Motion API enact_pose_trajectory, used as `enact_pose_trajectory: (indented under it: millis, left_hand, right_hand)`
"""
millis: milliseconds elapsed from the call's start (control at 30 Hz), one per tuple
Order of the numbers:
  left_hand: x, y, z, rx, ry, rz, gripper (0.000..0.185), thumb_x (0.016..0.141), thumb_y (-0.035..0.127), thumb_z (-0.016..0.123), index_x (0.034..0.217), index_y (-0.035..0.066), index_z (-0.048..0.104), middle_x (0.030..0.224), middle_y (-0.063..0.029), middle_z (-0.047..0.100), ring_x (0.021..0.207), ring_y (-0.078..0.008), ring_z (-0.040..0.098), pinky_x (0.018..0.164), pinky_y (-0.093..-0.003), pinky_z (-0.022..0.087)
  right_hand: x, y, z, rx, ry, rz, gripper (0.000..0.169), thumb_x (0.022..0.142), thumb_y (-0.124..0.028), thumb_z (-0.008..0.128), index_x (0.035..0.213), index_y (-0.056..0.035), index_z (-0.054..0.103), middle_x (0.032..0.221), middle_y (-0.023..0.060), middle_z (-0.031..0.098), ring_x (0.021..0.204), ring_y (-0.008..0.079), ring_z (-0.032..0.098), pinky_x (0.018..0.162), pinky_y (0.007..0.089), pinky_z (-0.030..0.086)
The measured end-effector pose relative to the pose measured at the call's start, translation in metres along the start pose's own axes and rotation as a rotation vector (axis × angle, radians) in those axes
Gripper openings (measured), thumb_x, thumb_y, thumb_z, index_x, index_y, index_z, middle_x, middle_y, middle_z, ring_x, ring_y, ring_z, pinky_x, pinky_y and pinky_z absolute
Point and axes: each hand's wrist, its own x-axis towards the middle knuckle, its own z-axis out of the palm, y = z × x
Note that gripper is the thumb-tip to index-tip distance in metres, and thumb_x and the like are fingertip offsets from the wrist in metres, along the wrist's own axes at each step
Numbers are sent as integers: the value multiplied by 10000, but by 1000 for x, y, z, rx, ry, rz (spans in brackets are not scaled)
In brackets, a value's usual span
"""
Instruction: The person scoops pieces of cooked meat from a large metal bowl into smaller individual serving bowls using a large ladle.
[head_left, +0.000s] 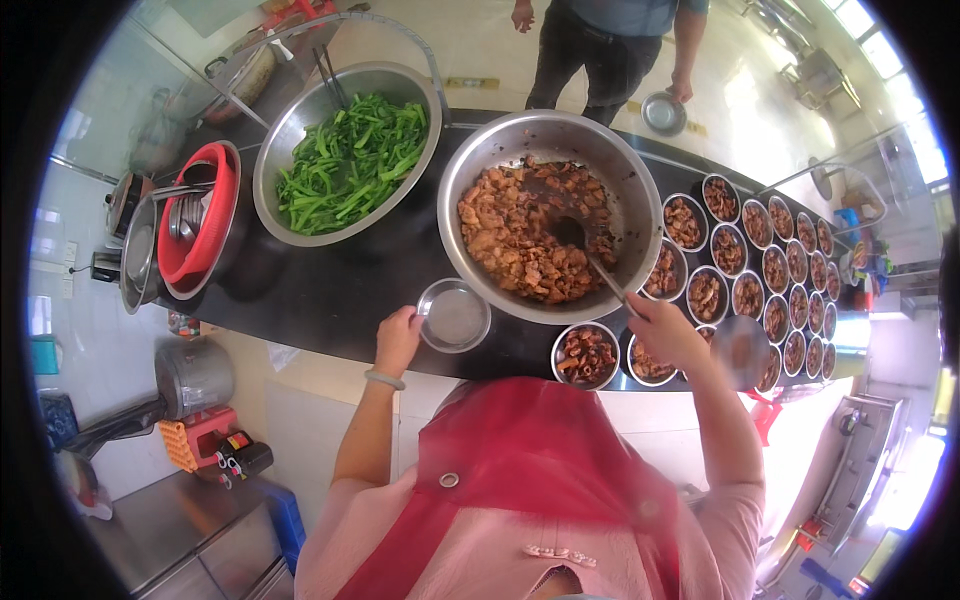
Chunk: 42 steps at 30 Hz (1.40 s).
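My left hand (399, 341) grips the rim of a shallow round metal dish (454, 316) that has no food in it. My right hand (666, 327) is closed around the handle of a metal ladle (609, 276). The ladle's bowl dips into chopped cooked meat (517, 240) with dark sauce, inside a large stainless steel basin (480, 289). Below the basin's near rim stands a metal bowl of the meat (586, 355). A second filled bowl (649, 361) sits beside it, partly under my right hand.
Several filled metal bowls (747, 292) stand in rows on the black counter (345, 300) to the right. At left are a steel basin of green vegetables (352, 165) with chopsticks, and a red plastic basket (193, 217) holding utensils. Across the counter, a person (611, 45) holds a metal bowl (664, 114).
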Motion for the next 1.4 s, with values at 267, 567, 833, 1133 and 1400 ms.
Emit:
enact_pose_trajectory:
  millis: [267, 567, 833, 1133, 1400]
  left_hand:
    - [24, 31, -19, 196, 92, 63, 61, 758, 131, 660, 747, 79, 631, 786, -126, 664, 726, -356, 648, 638, -462, 525]
    - [53, 8, -39, 257, 23, 17, 123, 730, 205, 725, 750, 96, 671, 743, -109, 686, 717, -309, 671, 653, -414, 537]
    - [53, 22, -53, 260, 95, 55, 134, 744, 194, 750, 767, 81, 681, 743, -113, 689, 717, -313, 674, 645, -411, 537]
    - [58, 30, -60, 277, 123, 17, 131, 710, 164, 738, 705, 68, 649, 688, -119, 657, 693, -324, 656, 636, -421, 523]
    - [47, 34, -98, 4, -96, 49, 154, 672, 153, 679, 687, 19, 604, 954, -105, 623, 852, -310, 610, 747, -385, 486]
  right_hand:
    - [6, 13, 21, 954, -54, 117, 492, 917, -40, 511, 1404, -24, 443, 699, -18, 467, 463, 25, 352, 368, 192, 233]
    - [11, 1, 46, -296, 248, -161, 503, 879, -104, 522, 1360, 15, 442, 895, 347, 604, 917, 486, 588, 787, 510, 469]
    - [22, 3, 51, 464, 60, 35, 497, 915, -59, 517, 1407, -30, 450, 644, 23, 513, 423, 69, 400, 367, 235, 297]
    - [11, 9, 39, 1047, -98, 135, 439, 940, -22, 503, 1372, 4, 432, 711, 32, 500, 434, 29, 336, 337, 181, 208]
    - [16, 16, 38, 1336, -190, 99, 448, 947, -3, 466, 1392, -8, 415, 751, 59, 505, 427, 24, 329, 329, 170, 208]
